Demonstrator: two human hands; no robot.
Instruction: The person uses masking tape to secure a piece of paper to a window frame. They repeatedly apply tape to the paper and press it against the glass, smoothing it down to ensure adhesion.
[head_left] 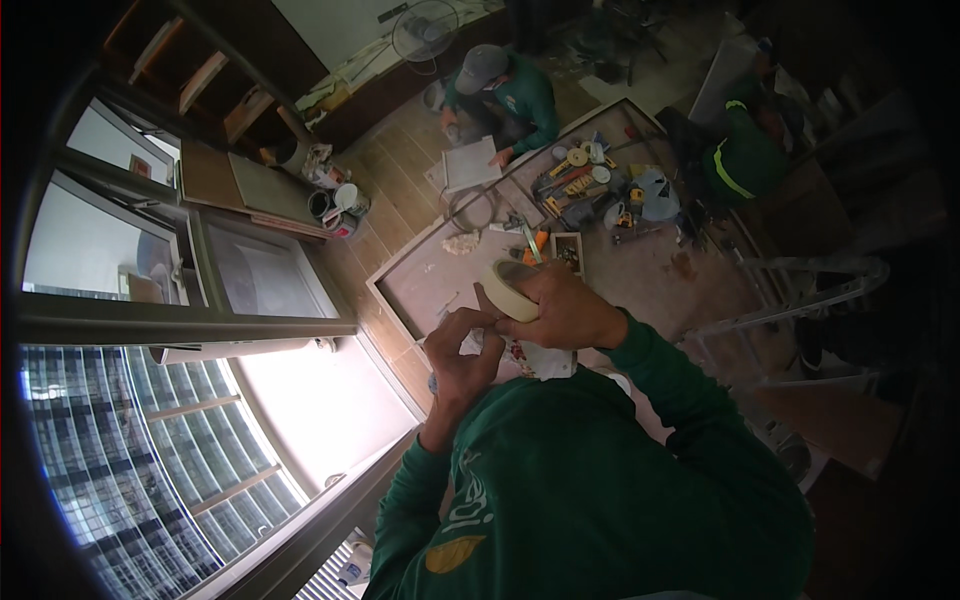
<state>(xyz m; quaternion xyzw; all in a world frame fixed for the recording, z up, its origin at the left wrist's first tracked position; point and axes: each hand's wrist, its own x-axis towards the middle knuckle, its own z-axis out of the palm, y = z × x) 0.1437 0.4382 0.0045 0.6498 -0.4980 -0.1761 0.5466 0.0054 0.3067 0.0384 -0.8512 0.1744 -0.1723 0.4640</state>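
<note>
My right hand grips a roll of pale cream tape, its round hole showing. Close beside it, my left hand is closed in a pinch, thumb and forefinger making a ring, with the fingertips at the roll's lower edge. What those fingertips hold, if anything, is too small to make out. Under both hands, in front of my green shirt, shows a white sheet-like thing with reddish marks.
A low, rimmed work table bears several power tools and a small box. Beyond it a capped co-worker crouches with a pale panel. An open window and paint buckets stand left; a ladder right.
</note>
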